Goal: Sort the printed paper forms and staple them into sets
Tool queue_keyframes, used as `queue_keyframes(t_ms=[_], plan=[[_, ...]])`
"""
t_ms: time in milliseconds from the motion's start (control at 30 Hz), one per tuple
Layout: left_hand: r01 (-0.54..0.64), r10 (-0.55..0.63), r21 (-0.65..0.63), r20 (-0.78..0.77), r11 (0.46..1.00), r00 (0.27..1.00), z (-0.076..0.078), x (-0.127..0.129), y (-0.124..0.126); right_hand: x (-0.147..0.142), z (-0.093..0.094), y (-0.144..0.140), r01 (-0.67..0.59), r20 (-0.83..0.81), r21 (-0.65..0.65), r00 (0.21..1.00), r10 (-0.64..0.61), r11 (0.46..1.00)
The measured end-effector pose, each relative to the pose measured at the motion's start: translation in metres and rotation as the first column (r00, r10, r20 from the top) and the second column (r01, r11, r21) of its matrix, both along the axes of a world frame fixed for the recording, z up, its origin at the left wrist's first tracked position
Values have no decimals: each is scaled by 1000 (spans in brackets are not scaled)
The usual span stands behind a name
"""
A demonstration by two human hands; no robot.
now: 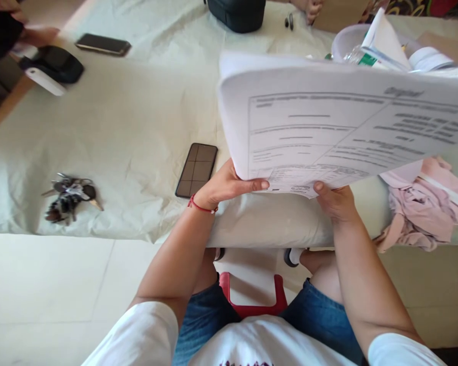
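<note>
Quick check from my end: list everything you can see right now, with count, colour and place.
printed sheets: a small stack, white, held up over the table's near edge
phone: 1, dark, face up left of the sheets
second phone: 1, black, far left
bunch of keys: 1, dark and silver, near left
black pouch: 1, far left, a white object against it
dark case: 1, far centre
pink cloth: 1, near right edge
clear tub: 1, far right, papers in it
table cover: 1, pale
red stool: 1, under the person
left hand: grips the sheets' lower edge
right hand: grips the same edge
</note>
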State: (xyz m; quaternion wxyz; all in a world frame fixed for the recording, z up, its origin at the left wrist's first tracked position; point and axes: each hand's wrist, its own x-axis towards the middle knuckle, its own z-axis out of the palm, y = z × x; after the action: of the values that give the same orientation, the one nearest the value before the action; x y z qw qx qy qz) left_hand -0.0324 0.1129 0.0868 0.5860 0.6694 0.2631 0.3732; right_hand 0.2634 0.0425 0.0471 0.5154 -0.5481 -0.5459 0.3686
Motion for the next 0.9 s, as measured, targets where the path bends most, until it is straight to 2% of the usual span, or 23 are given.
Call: queue_keyframes(t_ms=[100, 167, 300, 367, 433, 500, 667, 767, 833, 900], plan=[[-117, 117, -60, -7, 991, 993, 1, 5, 0, -6, 3, 1, -27, -96, -70, 995, 20, 997], [-166, 167, -108, -7, 980, 986, 0, 9, -1, -7, 7, 2, 20, -117, -72, 993, -28, 997], [-128, 144, -228, 52, 965, 988, -1, 16, -5, 1, 17, -2, 134, -93, -31, 986, -136, 991], [-89, 103, -276, 37, 957, 994, -1, 17, -7, 7, 19, -4, 134, -71, -45, 988, -136, 990], [-66, 75, -327, 15, 943, 997, -2, 18, -8, 13, 19, -7, 113, -65, -90, 991, -119, 989], [-85, 96, -370, 10, 925, 995, -6, 19, -5, 18, 17, -10, 96, -77, -154, 991, -109, 983], [-302, 348, -369, 62, 879, 935, -22, 28, 7, 27, 17, -20, 19, -148, -319, 986, -70, 947], [-389, 435, -350, 63, 852, 898, -28, 33, 11, 36, 21, -25, -129, -154, -435, 986, 68, 891], [-381, 427, -371, 47, 847, 903, -28, 35, 9, 43, 21, -26, -218, -142, -488, 975, 170, 845], [-317, 364, -415, 36, 853, 931, -26, 36, 5, 49, 18, -22, -199, -147, -471, 978, 146, 859]])
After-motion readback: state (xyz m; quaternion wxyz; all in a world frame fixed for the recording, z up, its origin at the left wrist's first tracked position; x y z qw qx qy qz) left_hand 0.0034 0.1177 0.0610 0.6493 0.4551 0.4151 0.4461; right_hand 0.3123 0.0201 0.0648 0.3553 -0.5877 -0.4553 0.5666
